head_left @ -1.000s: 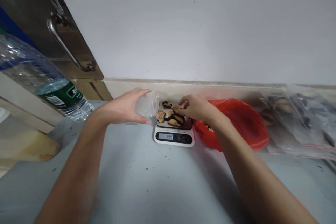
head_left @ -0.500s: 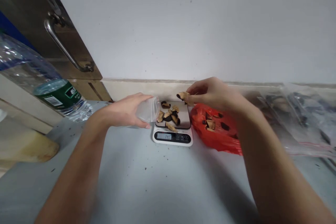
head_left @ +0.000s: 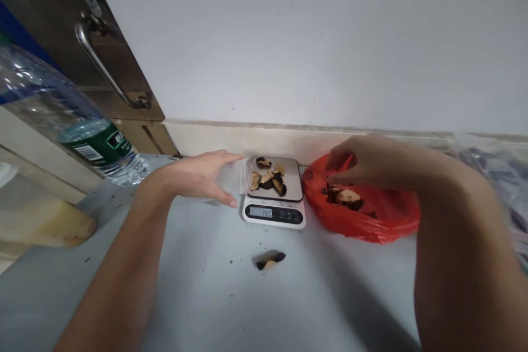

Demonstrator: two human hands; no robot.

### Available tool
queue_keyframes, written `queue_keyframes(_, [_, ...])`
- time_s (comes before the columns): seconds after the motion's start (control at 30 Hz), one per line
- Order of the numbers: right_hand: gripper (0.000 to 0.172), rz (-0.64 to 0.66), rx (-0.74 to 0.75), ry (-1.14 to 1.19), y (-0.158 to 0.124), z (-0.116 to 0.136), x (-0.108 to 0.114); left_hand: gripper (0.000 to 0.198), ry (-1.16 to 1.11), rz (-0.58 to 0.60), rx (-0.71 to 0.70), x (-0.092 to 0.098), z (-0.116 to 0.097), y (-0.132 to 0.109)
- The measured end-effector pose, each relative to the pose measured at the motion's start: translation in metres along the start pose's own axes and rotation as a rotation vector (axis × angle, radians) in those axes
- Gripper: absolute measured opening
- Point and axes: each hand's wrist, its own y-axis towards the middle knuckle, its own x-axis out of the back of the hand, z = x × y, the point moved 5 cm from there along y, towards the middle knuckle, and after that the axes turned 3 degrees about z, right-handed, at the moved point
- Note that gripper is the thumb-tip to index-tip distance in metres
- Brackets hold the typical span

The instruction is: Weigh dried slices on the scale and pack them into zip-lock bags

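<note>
My left hand (head_left: 208, 179) is closed around a clear zip bag (head_left: 235, 177), its mouth turned towards a small white digital scale (head_left: 274, 215). On the scale's plate lie several curled dried pieces (head_left: 270, 179), dark on one side and tan on the other, perhaps dried peel. The display appears to read 14.9. My right hand (head_left: 363, 162) reaches into a red plastic bag (head_left: 371, 225), thumb and fingers apart above more dried pieces (head_left: 346, 196). One loose dried piece (head_left: 270, 260) rests on the table in front of the scale.
A large water bottle (head_left: 99, 146) leans in at the left, near a metal door handle (head_left: 107, 71). Below it is a cloudy plastic container (head_left: 49, 220). Clear bags (head_left: 490, 162) stand at the right, partly behind my arm. A white wall (head_left: 289, 55) borders the grey table (head_left: 198, 297).
My right hand has moved right from above the scale into the red bag, without the dried piece it held. One piece now lies on the table, and the scale's front edge is bare.
</note>
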Motion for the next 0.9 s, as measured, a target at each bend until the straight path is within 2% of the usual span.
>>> queue_keyframes(0.1, [0.021, 0.197, 0.081, -0.051, -0.002, 0.03, -0.017, 0.115, 0.007, 0.026, 0.04, -0.001, 0.002, -0.001])
queue_keyframes(0.23, [0.021, 0.521, 0.264, -0.107, -0.012, 0.075, -0.06, 0.113, 0.018, 0.02, 0.032, -0.001, 0.003, -0.001])
queue_keyframes(0.37, [0.032, 0.578, 0.259, -0.304, -0.016, 0.106, -0.097, 0.111, 0.016, -0.004, 0.019, 0.0, 0.004, -0.002])
queue_keyframes(0.47, [0.018, 0.624, 0.298, -0.435, -0.016, 0.117, -0.113, 0.108, 0.022, -0.026, 0.015, 0.002, 0.004, -0.005])
queue_keyframes(0.53, [0.019, 0.639, 0.334, -0.457, -0.013, 0.116, -0.112, 0.108, 0.029, -0.023, 0.021, 0.002, 0.003, -0.008])
queue_keyframes(0.63, [0.015, 0.583, 0.29, -0.376, -0.006, 0.099, -0.094, 0.105, 0.032, -0.025, 0.018, 0.002, 0.001, -0.011])
queue_keyframes(0.7, [0.013, 0.501, 0.237, -0.26, -0.001, 0.084, -0.076, 0.103, 0.03, -0.022, 0.021, 0.003, 0.002, -0.011])
queue_keyframes(0.8, [0.021, 0.361, 0.277, -0.097, 0.005, 0.069, -0.054, 0.107, 0.033, -0.005, 0.042, 0.002, 0.005, -0.009])
queue_keyframes(0.9, [0.026, 0.217, 0.245, -0.038, 0.01, 0.056, -0.04, 0.108, 0.031, -0.005, 0.038, 0.002, 0.007, -0.007])
